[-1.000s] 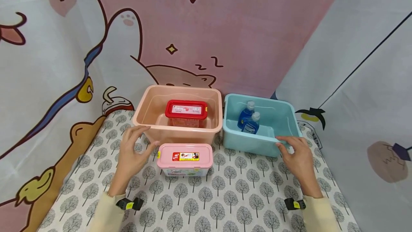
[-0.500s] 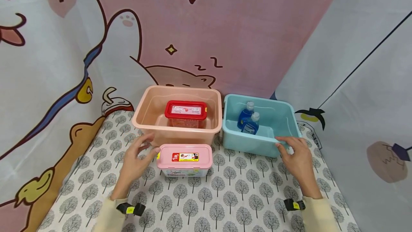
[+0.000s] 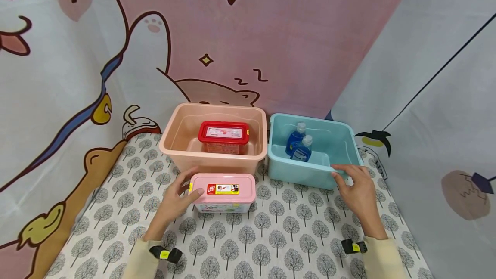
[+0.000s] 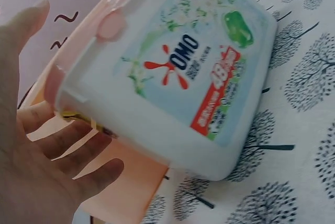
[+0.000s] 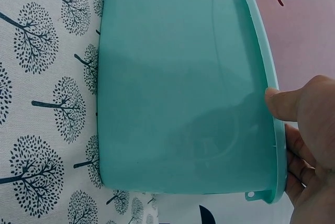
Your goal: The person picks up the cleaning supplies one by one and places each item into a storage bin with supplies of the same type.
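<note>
A white OMO laundry box with a pink lid (image 3: 222,180) stands on the cloth, in front of the peach bin (image 3: 217,163). My left hand (image 3: 176,201) is at its left end, with the thumb by the lid's corner. In the left wrist view the fingers of my left hand (image 4: 47,177) are spread beside the OMO box (image 4: 157,98), the thumb apart from it; whether the fingertips touch is unclear. My right hand (image 3: 358,188) pinches the front rim of the light blue bin (image 3: 298,174) near its right corner, thumb outside and fingers over the rim.
Inside the peach bin sits a clear box with a red lid (image 3: 224,132). Two blue bottles with white caps (image 3: 300,150) stand in the light blue bin. A tree-print cloth (image 3: 271,244) covers the table, and a cartoon-print curtain (image 3: 290,42) hangs behind.
My left hand has moved from beside the peach bin's front, rightward and slightly down, to the left end of the OMO box. The right hand stays on the light blue bin's rim.
</note>
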A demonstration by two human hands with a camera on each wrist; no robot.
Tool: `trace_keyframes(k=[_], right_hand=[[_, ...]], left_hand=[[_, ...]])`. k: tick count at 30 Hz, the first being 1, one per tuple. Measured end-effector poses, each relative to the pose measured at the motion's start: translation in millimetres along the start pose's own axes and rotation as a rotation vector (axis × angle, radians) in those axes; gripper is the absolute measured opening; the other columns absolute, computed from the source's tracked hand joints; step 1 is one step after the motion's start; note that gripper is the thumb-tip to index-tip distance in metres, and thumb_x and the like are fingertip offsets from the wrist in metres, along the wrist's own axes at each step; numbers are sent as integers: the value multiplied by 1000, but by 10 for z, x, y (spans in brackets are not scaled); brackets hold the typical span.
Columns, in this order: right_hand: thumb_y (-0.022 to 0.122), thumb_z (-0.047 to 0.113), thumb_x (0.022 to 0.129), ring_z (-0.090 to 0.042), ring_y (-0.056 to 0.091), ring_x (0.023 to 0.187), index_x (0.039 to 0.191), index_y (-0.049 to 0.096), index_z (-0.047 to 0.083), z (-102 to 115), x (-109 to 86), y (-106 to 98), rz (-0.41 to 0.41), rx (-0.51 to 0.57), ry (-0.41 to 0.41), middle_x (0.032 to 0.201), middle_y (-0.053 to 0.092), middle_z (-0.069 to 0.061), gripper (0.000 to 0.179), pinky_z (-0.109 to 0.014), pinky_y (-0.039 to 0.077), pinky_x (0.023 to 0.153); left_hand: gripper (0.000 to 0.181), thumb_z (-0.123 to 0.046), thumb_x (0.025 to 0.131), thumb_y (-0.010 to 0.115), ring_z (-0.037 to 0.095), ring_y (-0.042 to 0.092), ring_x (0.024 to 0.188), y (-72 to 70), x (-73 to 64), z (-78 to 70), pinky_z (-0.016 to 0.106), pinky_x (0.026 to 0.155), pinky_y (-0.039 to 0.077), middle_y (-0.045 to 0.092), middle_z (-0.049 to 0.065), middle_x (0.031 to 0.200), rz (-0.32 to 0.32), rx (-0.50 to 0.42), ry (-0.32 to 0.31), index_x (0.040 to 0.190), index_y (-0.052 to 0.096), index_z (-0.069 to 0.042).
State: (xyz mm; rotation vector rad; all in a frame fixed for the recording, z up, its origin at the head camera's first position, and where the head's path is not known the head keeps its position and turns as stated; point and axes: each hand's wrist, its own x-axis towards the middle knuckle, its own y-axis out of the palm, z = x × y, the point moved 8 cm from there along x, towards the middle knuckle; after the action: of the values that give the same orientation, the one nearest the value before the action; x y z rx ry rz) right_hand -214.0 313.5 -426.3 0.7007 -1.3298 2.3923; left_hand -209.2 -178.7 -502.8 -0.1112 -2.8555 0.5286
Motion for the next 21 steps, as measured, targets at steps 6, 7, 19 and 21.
trace_keyframes(k=[6,7,19,21], right_hand=[[77,2,89,-39,54,104,113,75,4,-3,3,11,-4,0,-7,112,72,-22,24,-62,45,81],[77,2,89,-39,54,104,113,75,4,-2,3,12,-5,-1,-9,112,72,-22,25,-62,45,81],[77,2,89,-37,54,103,112,76,5,-25,7,13,-16,6,11,112,73,-21,24,-60,44,81],[77,2,89,-37,54,103,112,76,5,-28,7,17,-17,8,14,112,73,-21,24,-60,44,81]], left_hand=[[79,-12,85,82,19,59,115,132,-16,101,26,94,51,57,16,140,68,-81,-41,153,42,-12],[83,-11,83,84,18,59,114,153,-17,112,26,93,52,56,16,140,80,-101,-46,154,41,-13],[113,-13,68,96,28,55,127,261,-4,131,34,105,43,54,12,146,138,-118,-32,159,29,-16],[113,-12,67,96,27,56,125,264,-2,138,34,104,44,56,13,144,143,-118,-34,158,29,-14]])
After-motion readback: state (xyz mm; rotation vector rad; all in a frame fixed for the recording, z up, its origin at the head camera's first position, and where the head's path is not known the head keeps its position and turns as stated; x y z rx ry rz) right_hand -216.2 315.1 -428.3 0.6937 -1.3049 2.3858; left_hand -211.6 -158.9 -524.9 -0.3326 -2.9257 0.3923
